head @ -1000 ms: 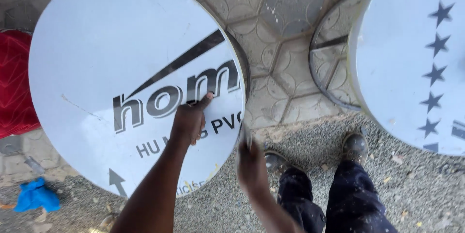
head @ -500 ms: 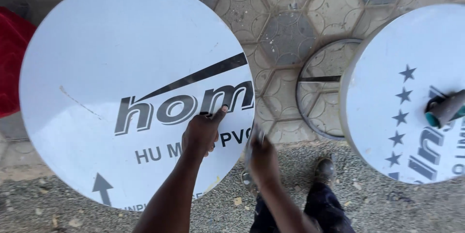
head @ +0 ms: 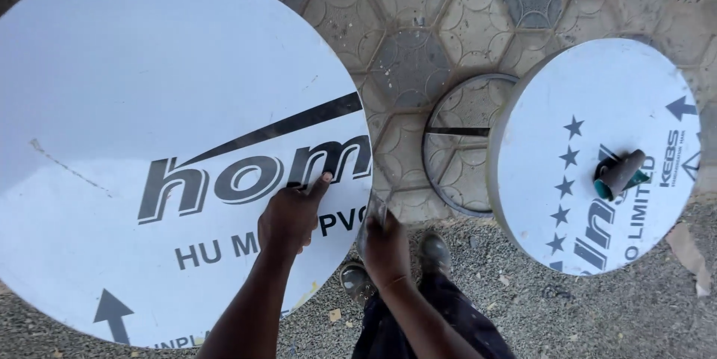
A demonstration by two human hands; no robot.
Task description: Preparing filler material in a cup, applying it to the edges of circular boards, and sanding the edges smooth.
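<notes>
The large white round printed plastic disc (head: pixel 149 105) is pressed flat by the left hand (head: pixel 287 217); its rim is pinched in the right hand (head: pixel 385 247), its black arrow mark pointing up-frame.

My left hand (head: pixel 287 217) presses flat on a big round white board (head: pixel 149 105) with dark lettering and an arrow. My right hand (head: pixel 385 243) grips its lower right edge.

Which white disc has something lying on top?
The smaller right disc, printed with stars: a rolled sandpaper piece rests on it. The large disc carries only the left hand.
</notes>
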